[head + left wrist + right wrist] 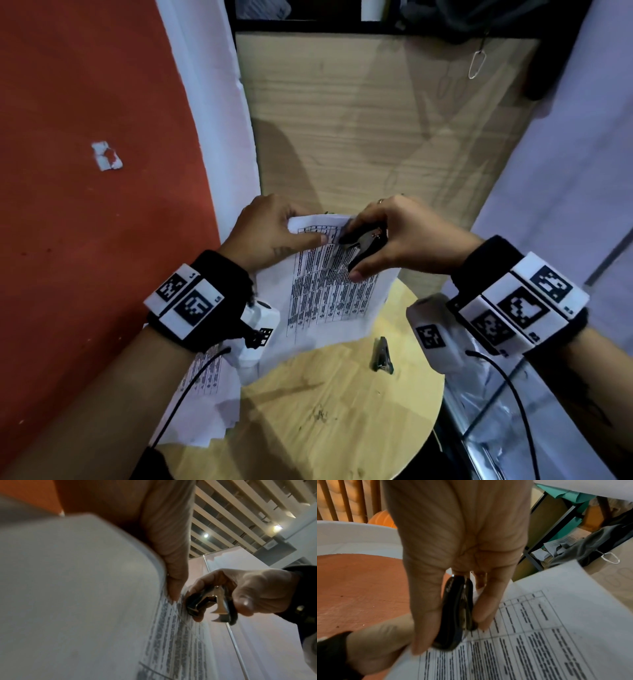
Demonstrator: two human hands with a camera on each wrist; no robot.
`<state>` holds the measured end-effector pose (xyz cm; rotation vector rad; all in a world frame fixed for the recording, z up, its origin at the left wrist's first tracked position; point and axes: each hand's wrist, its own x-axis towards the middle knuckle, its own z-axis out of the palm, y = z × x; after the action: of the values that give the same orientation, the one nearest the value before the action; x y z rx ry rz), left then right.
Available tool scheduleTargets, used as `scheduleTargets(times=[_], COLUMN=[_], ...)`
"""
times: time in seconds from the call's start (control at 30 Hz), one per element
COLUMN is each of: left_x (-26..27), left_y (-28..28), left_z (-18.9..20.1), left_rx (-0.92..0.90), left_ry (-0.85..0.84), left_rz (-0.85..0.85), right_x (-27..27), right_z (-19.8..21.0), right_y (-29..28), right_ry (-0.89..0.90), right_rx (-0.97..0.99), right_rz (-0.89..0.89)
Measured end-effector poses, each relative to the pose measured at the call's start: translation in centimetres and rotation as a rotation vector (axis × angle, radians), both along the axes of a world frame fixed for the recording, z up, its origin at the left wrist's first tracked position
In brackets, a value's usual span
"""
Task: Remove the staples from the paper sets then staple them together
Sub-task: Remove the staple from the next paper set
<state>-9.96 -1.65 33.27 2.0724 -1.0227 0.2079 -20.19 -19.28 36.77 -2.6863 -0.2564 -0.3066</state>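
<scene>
A printed paper set (329, 284) is lifted above the round wooden table (342, 411). My left hand (274, 233) pinches its top left corner, thumb on the printed side (173, 588). My right hand (387, 236) grips a black staple remover (363, 245) with metal claws, held against the sheet's upper edge (457, 614). In the left wrist view the staple remover (212, 604) has its claws spread apart, one claw by the paper (180, 635). A second paper set (205, 404) lies on the table's left edge. A small dark stapler (382, 354) lies on the table under my right wrist.
An orange-red wall (85, 171) stands at left and a wooden panel (376, 120) rises behind the table. A white partition (565, 154) is at right, with a glass-like surface (513, 428) below it. A wire clip (476, 65) hangs on the panel.
</scene>
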Motion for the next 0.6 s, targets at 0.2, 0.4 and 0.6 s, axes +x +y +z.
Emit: scheduleTargets(times=[0.2,0.4,0.6], left_x=[0.3,0.2,-0.1], left_y=[-0.3,-0.4,-0.2], left_z=[-0.1,-0.1,0.2], left_rx=[-0.094,-0.181,-0.179], left_ry=[0.074,0.29,0.3], left_rz=[-0.013,-0.156,-0.148], right_x=[0.1,0.4,0.6], right_z=[-2.5,-3.7,-3.4], right_y=[0.4,1.6,1.6], right_ry=[-0.479,-0.795,-0.799], right_rx=[0.007,-0.172,-0.242], right_rz=[0.029,0.117,0.135])
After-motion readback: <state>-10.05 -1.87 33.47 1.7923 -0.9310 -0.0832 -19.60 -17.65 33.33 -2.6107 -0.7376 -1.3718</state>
